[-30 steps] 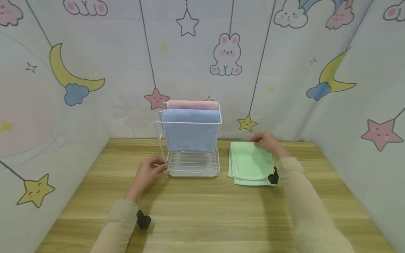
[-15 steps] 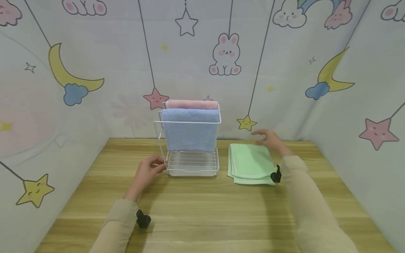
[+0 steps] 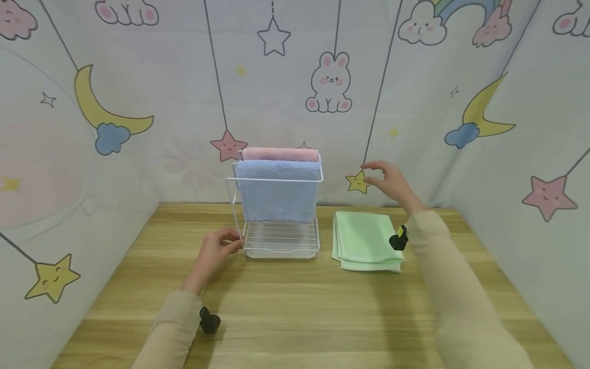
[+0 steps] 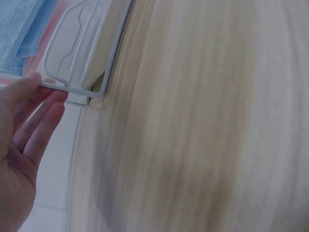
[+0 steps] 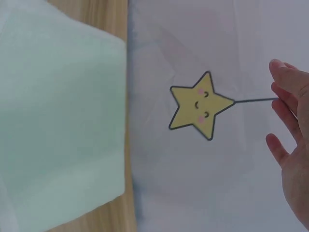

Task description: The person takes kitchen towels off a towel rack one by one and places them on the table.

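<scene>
My left hand [image 3: 215, 252] pinches the white wire frame of a towel rack [image 3: 282, 237] at its lower left; the left wrist view has thumb and fingers on the wire [image 4: 72, 90]. A blue towel [image 3: 278, 197] drapes over one rail of the rack, and a pink towel [image 3: 280, 154] over the rail behind it. To the right of the rack, a folded light green towel [image 3: 366, 238] lies flat on the table. My right hand [image 3: 389, 180] is raised above and behind that towel, thumb and fingers spread apart, holding nothing.
The rack stands on a wood-grain table [image 3: 286, 318] over a shallow clear tray [image 3: 281, 252]. Right behind the table's back edge hangs a white printed cloth wall [image 3: 276, 102], with side walls left and right.
My right hand has let go of the green towel's far edge and risen above it. The towel stays on the table. My left hand keeps its place on the rack.
</scene>
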`<state>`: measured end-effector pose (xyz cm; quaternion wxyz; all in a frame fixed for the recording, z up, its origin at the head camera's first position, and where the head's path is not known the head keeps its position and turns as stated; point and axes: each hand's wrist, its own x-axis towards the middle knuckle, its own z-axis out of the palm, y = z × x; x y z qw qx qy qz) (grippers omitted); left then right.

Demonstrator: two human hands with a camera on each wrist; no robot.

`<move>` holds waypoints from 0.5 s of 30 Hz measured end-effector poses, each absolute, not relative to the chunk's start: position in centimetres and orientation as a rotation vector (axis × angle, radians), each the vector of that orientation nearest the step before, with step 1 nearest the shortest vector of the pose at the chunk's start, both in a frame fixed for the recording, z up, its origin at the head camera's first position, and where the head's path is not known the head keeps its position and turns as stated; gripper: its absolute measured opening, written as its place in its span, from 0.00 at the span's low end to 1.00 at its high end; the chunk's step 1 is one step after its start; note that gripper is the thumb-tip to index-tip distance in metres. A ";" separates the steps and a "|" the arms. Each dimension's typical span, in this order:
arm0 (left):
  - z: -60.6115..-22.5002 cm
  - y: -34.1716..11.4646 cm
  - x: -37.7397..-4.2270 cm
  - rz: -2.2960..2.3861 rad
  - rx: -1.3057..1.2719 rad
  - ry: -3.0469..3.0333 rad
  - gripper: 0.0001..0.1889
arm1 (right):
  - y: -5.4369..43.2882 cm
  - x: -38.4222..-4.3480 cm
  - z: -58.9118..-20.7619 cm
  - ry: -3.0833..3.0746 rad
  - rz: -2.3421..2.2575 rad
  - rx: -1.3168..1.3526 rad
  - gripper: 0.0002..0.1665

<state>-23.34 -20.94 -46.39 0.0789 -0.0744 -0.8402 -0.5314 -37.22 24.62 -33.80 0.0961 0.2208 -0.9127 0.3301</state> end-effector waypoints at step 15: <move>-46.4 -21.0 -23.2 -1.610 -0.218 -2.497 0.06 | 17.6 -36.1 -27.1 -2.425 1.049 0.833 0.22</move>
